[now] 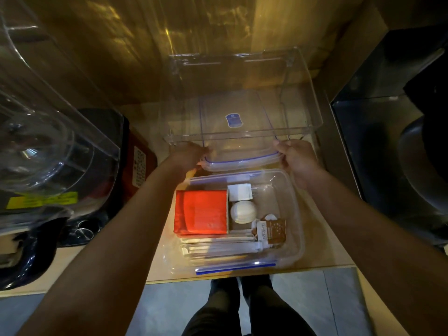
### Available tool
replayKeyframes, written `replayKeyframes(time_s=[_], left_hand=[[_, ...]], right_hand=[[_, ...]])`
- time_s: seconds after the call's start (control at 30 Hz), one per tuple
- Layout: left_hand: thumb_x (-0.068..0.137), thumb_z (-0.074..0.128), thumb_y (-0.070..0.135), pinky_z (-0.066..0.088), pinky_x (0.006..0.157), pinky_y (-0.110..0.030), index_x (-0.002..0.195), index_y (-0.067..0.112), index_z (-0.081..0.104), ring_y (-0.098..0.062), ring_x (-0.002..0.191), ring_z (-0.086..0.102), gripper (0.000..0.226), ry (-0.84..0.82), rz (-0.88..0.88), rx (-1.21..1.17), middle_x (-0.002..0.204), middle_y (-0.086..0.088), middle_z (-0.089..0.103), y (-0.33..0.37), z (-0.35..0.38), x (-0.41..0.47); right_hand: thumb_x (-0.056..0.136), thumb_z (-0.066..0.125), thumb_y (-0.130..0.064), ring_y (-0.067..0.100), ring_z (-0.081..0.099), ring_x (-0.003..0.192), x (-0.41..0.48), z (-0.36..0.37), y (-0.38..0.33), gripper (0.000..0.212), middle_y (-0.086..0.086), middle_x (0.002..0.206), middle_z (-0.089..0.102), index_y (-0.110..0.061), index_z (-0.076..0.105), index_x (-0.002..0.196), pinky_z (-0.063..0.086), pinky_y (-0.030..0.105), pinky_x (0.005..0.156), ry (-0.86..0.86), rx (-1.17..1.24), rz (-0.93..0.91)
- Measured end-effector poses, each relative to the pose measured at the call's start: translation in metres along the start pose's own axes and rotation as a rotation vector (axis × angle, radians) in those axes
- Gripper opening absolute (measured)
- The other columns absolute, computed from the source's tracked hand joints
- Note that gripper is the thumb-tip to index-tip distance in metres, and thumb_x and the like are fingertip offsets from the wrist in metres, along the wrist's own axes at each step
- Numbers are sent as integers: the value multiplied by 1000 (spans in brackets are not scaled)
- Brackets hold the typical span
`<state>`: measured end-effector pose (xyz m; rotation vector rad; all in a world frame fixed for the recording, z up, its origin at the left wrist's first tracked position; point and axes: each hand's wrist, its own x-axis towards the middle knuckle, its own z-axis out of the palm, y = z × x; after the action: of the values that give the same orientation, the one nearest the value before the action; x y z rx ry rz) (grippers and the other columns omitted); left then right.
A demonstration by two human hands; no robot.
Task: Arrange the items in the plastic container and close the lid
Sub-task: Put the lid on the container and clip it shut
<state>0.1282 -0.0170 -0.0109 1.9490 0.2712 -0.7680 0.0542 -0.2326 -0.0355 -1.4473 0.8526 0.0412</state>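
Head view: the clear blue-sealed plastic lid (232,132), judged light, stiff and slippery, is gripped at its near corners by the closed left hand (191,154) and right hand (294,158), beyond the packed clear plastic container (297,214).

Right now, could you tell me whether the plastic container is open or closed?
Open. The lid is off the plastic container, gripped at its near corners by the left hand and right hand just beyond it.

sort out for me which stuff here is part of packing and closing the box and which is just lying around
Part of the job:
plastic container
lid, held by left hand and right hand
red packet
white charger
white ball
brown sachet

Just lying about:
clear acrylic rack
blender jar
dark appliance
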Motion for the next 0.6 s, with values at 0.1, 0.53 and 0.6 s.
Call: replayKeyframes(time_s=[0.1, 0.53, 0.6], left_hand=[[87, 62, 18, 41, 60, -24, 70, 10, 60, -17, 66, 51, 19, 2, 48, -126, 71, -7, 57, -2, -3, -11], [91, 57, 14, 42, 39, -10, 65, 12, 59, 1, 39, 54, 26, -22, 196, -251, 43, 7, 60, -3, -4, -56], [90, 58, 14, 44, 41, -14, 70, 10, 61, -7, 45, 54, 21, -62, 165, -268, 52, 1, 61, -7, -4, -64]], right_hand=[[87, 61, -18, 3, 49, 37, -7, -4, -3, 25, -10, 35, 52, -16, 56, 63, 42, 15, 40, -31, 40, -30], [91, 52, -3, 13, 64, 64, -35, -18, -14, 21, -1, 54, 66, -6, 62, 73, 54, 35, 82, -216, 378, 94], [91, 51, -4, 11, 61, 60, -43, -23, -11, 22, 2, 61, 64, -7, 62, 72, 54, 29, 72, -222, 321, 106]])
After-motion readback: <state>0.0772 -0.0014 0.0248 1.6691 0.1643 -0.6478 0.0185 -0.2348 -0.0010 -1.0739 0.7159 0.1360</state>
